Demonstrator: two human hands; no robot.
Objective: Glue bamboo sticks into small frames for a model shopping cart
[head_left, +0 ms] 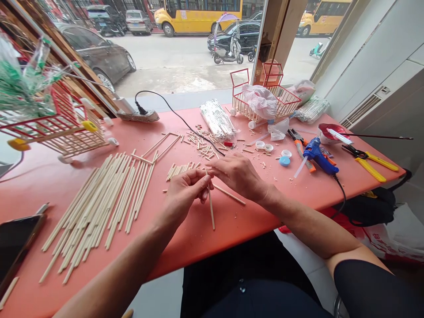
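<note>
My left hand (188, 187) is closed in a pinch around a thin wooden stick (211, 210), which slants down toward the table's front edge. Beside it, my right hand (238, 175) reaches across with its fingers stretched out near the stick's upper end; its thumb is mostly hidden, and I cannot tell whether the fingertips touch the stick. Another wooden stick (230, 194) lies on the table under my right wrist. Behind my left hand is a row of short stick pieces (180, 169). A large pile of long wooden sticks (96, 212) spreads over the left side.
A stick frame (160, 148) and cut bits (205, 148) lie farther back on the red table (185, 247). At right are a blue glue gun (319, 157), orange-handled pliers (300, 150) and yellow-handled cutters (371, 163). Small stick carts (73, 137) stand at both sides; a black cable (179, 108) crosses the back.
</note>
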